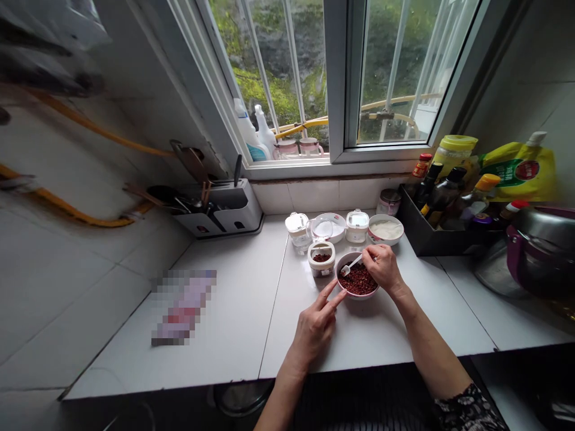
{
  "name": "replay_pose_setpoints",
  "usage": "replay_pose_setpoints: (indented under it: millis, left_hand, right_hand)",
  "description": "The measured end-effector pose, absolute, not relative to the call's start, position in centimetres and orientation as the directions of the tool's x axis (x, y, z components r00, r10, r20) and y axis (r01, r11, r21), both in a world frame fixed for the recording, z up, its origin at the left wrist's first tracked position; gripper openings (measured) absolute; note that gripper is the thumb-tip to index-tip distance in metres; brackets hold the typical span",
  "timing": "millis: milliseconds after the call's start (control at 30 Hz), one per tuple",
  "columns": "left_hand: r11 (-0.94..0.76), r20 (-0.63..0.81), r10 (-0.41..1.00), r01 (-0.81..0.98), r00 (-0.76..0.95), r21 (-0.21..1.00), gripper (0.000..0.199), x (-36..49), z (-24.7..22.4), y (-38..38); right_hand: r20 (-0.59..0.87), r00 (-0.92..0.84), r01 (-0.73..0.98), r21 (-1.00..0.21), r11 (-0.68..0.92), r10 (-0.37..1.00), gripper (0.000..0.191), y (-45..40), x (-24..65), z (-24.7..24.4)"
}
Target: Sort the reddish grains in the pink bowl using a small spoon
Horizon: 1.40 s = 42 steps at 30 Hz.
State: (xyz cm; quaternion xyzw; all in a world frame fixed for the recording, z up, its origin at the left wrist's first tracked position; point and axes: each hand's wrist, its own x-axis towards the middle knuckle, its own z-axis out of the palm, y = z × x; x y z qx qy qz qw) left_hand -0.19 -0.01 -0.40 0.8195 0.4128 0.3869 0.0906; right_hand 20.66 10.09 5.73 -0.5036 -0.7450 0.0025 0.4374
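My right hand [381, 264] pinches the handle of a small white spoon [351, 265], its head down in a bowl [358, 296] of dark red peppercorn-like spice. Two fingers of my left hand [317, 326] reach out and touch the near left side of that bowl; the other fingers curl under. Just left of the bowl stands an open clear jar [321, 261] with a white rim, partly filled with the same dark red spice. Its lid seems tipped up behind it.
Behind are two white-lidded jars [357, 226], a bowl of white grains [330, 228] and a bowl of white powder or flakes [386, 229]. A black box of bottles [431, 230] and a metal pot [539, 251] stand right. At the back left is a utensil holder [233, 209].
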Motion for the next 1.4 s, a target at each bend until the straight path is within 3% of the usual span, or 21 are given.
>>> replay_pose_setpoints:
  millis: [167,367,733,933,1067,1200,1300,1400]
  left_hand:
    - [-0.643,0.563,0.746,0.606,0.356,0.468,0.073,-0.2,-0.2,-0.1]
    - [-0.636,0.555,0.751,0.618,0.358,0.461,0.072,-0.2,-0.5,0.0]
    - [-0.64,0.552,0.75,0.612,0.366,0.464,0.076,-0.3,-0.5,0.0]
    - [-0.64,0.551,0.753,0.592,0.358,0.49,0.071,-0.3,-0.6,0.1]
    - [-0.627,0.533,0.766,0.601,0.36,0.496,0.072,-0.2,-0.5,0.0]
    - [-0.621,0.525,0.771,0.608,0.36,0.495,0.071,-0.3,-0.5,0.0]
    - [-0.629,0.545,0.762,0.602,0.35,0.492,0.069,-0.2,-0.5,0.0]
    - [-0.637,0.555,0.755,0.595,0.35,0.491,0.07,-0.2,-0.5,0.0]
  right_hand:
    - [0.655,-0.106,0.771,-0.421,0.478,0.748,0.036,10.1,20.5,5.7]
    - [0.633,-0.086,0.732,-0.484,0.48,0.77,0.037,10.2,20.7,5.8]
    - [0.376,0.04,0.491,-0.814,0.31,0.926,0.032,10.3,21.4,6.1]
    - [0.342,0.147,0.376,-0.887,0.267,0.928,0.032,10.6,20.6,6.8]
    - [0.515,0.131,0.463,-0.787,0.407,0.847,0.037,10.4,18.9,7.8]
    - [0.757,-0.043,0.666,-0.465,0.583,0.652,0.032,9.7,17.3,8.2]
    - [0.785,-0.256,0.715,-0.239,0.657,0.564,0.029,9.3,16.7,8.1]
    - [0.776,-0.297,0.715,-0.205,0.669,0.556,0.027,9.1,16.9,8.1]
